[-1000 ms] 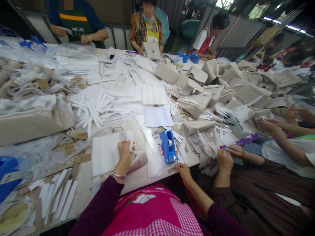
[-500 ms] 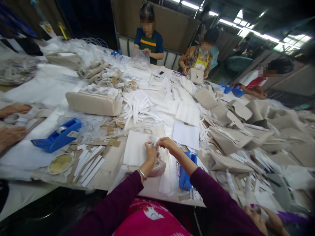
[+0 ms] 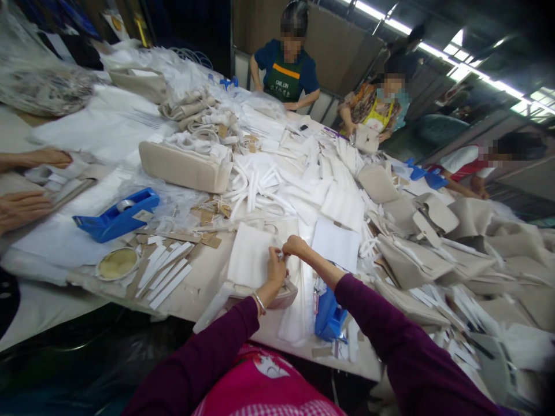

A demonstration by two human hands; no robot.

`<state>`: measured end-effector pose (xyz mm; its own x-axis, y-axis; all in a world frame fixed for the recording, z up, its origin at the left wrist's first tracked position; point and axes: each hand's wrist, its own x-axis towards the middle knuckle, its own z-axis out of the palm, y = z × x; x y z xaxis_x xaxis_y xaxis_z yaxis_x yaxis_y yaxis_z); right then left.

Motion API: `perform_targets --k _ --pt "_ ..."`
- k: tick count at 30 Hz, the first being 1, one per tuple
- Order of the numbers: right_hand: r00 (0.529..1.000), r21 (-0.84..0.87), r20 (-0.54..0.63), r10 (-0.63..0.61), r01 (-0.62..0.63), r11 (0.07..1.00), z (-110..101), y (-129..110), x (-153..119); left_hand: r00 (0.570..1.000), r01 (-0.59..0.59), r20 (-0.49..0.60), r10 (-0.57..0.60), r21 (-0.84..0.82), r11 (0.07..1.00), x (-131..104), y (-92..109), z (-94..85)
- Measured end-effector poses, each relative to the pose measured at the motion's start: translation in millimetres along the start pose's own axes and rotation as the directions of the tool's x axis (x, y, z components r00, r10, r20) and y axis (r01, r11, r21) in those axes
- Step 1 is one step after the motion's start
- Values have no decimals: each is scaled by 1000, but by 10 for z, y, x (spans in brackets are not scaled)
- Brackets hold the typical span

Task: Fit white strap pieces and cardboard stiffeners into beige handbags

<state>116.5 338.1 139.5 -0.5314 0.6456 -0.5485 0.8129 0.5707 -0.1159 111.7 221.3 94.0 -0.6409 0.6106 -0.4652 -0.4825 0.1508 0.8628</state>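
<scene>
My left hand is closed in a pinch above a beige handbag at the front of the table. Close against it, my right hand is closed too, with its fingertips meeting those of the left. Whatever small thing lies between them is hidden by the fingers. A white foam sheet covers much of the bag, just left of my hands. Beside my right forearm stands a blue tape dispenser.
Another blue tape dispenser, a round tin and white strips lie to the left. Beige bags are heaped on the right. White padded tubes lie beyond my hands. A co-worker's hands rest on a bag at far left.
The view has swung left, so things sit further right. My right hand has bent over, knuckles up, closer to the left. The far co-worker in the green apron has spread their arms apart.
</scene>
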Motion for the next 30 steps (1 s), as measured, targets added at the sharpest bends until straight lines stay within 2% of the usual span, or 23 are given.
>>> perform_targets --k 3,8,15,18,23,27,30 --pt "998 -30 31 51 -51 998 -16 35 -7 1000 -2 4 2 -6 1000 15 -26 4" --pt "997 -41 59 42 -39 998 -43 159 -7 999 -14 29 13 15 1000 11 -15 12" --pt "996 39 73 45 -48 998 15 315 64 999 5 32 -7 38 999 37 -6 3" --pt "998 131 35 57 -61 989 107 350 36 999 15 49 -17 45 999 65 -41 7" --pt "992 359 -92 84 -46 932 310 345 -52 996 18 92 -22 51 999 88 -74 17" --pt "970 541 -173 168 -48 840 451 369 -179 993 -3 115 -1 34 999 83 -56 18" --pt "956 665 -187 227 -47 746 538 370 -318 993 -8 119 6 15 1000 61 -23 16"
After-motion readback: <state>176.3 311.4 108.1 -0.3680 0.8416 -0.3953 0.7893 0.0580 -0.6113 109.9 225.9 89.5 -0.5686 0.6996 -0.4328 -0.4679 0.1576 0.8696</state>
